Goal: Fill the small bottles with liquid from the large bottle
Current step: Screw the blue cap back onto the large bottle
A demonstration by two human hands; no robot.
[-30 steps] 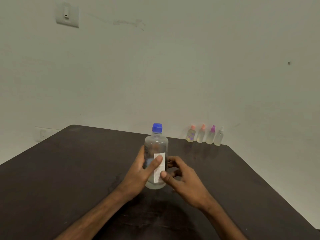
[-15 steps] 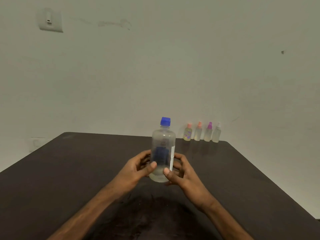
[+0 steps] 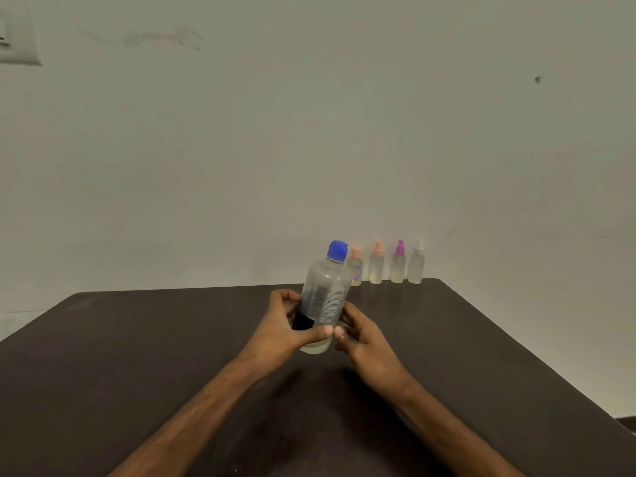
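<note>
Our left hand [image 3: 282,325] and right hand [image 3: 358,333] both clasp the clear plastic large bottle [image 3: 325,297], tilted, blue cap [image 3: 337,251] on; unscrewing comes next, we judge.

Both hands [image 3: 320,330] grip tilted, capped large bottle [image 3: 325,297] above table [image 3: 137,356]

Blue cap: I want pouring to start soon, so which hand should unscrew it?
Probably the right hand: only its fingertips touch the large bottle, so it frees easily. The left hand wraps the body and can steady it under the blue cap.
</note>
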